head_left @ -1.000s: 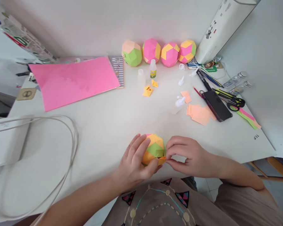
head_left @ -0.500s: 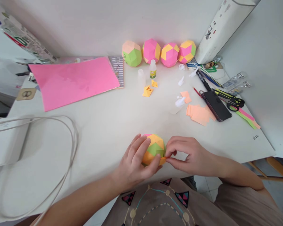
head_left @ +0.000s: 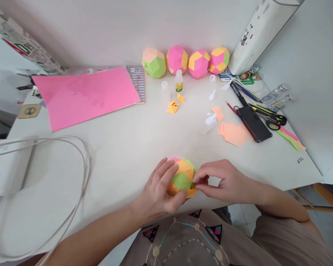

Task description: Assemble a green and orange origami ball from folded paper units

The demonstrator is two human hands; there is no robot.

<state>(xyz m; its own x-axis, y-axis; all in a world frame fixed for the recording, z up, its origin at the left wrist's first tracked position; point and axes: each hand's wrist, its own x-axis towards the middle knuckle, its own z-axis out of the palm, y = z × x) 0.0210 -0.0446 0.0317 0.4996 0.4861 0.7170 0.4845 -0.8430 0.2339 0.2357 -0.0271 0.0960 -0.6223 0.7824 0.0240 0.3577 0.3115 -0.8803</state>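
Note:
A folded paper ball (head_left: 183, 180) in green, orange and pink rests at the near edge of the desk. My left hand (head_left: 161, 186) is wrapped round its left side, thumb along the lower front. My right hand (head_left: 218, 181) pinches at the ball's right edge, where an orange flap sticks out beside a small dark gap. Its thumb and forefinger are closed on or against that flap; the exact contact is partly hidden. Small folded orange paper pieces (head_left: 173, 107) lie further back, near a glue bottle (head_left: 179, 81) with a yellow-green label.
Several finished paper balls (head_left: 177, 60) line the wall. Pink paper (head_left: 91, 98) covers a notebook at left, above a looped white cable (head_left: 87, 162). To the right lie peach paper sheets (head_left: 234, 135), a phone (head_left: 255, 123), scissors (head_left: 276, 120), pens and small glass bottles (head_left: 276, 94).
The ball has turned slightly in my left hand, and its green face shows more. My right fingertips have shifted a little left and up along its right edge.

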